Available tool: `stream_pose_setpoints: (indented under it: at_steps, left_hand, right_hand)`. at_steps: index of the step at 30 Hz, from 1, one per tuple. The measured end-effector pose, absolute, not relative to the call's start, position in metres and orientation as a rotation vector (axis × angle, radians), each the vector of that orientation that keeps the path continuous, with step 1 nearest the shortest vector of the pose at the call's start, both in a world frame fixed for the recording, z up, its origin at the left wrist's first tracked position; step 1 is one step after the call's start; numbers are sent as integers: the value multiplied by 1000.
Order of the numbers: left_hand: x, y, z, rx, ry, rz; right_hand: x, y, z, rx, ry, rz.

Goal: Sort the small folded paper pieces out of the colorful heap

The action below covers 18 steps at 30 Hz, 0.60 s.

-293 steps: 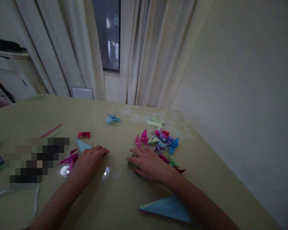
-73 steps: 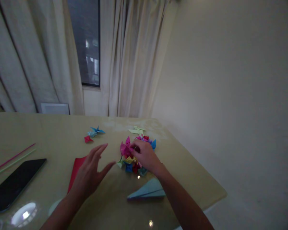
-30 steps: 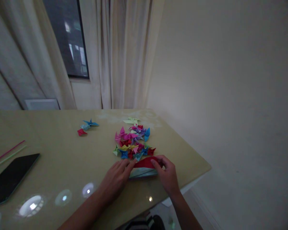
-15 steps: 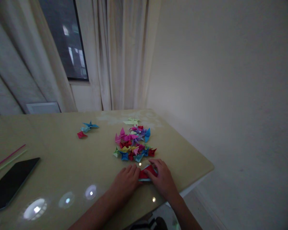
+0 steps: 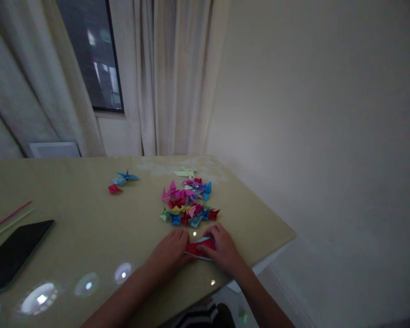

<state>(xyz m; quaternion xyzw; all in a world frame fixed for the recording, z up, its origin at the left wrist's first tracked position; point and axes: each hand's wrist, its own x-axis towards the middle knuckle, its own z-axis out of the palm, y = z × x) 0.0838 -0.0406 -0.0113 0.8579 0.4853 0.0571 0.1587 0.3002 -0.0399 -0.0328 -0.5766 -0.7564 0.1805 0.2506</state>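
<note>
A red sheet of origami paper (image 5: 195, 248) with pale blue-white edges is held low over the near part of the table, between both hands. My left hand (image 5: 171, 249) grips its left end, the fingers closed and partly hidden from view. On the right end, my right hand (image 5: 223, 249) pinches the paper, its thumb lying across the red face and the fingers bent over the far edge. Just beyond the hands lies a pile of folded paper pieces (image 5: 187, 200) in pink, red, blue, purple, yellow and green.
Farther left on the glossy table (image 5: 89, 218) sit blue folded papers (image 5: 125, 176) and a red folded one (image 5: 115, 189). A black tablet-like slab (image 5: 15, 255) and two thin sticks, pink (image 5: 8, 217) and green (image 5: 10, 225), lie at the left. The table's right edge borders the wall.
Both hands and the red paper appear slightly farther left, as the whole view has shifted a little. The paper now looks bent or tilted, its right end higher; the grip stays on both ends.
</note>
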Motion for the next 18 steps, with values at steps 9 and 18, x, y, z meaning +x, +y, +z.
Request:
stream_pose_setpoints:
  at_steps: [9,18]
  left_hand:
    - [72,-38,-15,2323,1305,250]
    - [59,-35,-28,2320,1182,430]
  right_hand:
    - [293,-44,-35,-1484,-2156,347]
    - [292,-49,-33,-1433,-2001,449]
